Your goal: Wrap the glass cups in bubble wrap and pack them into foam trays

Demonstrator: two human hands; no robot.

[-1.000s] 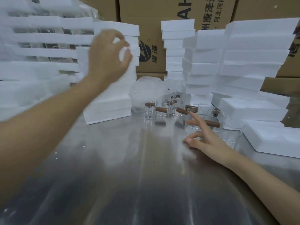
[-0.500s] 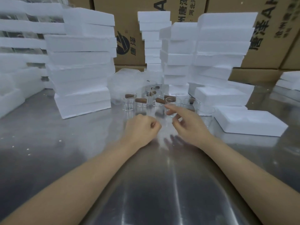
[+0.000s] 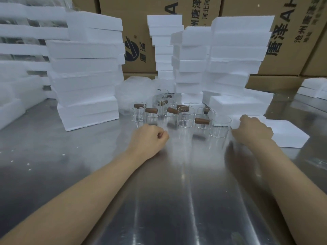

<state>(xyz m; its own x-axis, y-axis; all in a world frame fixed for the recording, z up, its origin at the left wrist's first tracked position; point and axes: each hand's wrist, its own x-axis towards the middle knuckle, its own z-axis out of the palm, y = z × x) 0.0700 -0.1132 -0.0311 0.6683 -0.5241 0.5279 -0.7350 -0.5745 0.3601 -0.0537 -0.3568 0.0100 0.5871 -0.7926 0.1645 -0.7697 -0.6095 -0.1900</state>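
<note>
The glass cups (image 3: 184, 119) stand upright in a bunch on the shiny metal table, close together. They are clear and short, and each one has a brown wooden handle (image 3: 201, 121) that sticks out from its side. The cups are empty and bare. Behind them lies a pile of bubble wrap (image 3: 134, 91), see-through and lumpy. The foam trays (image 3: 85, 68) are white and flat, and they sit in tall stacks to the left, behind and to the right of the cups. One foam tray (image 3: 286, 133) lies flat by itself on the table, just to the right of the cups
</note>
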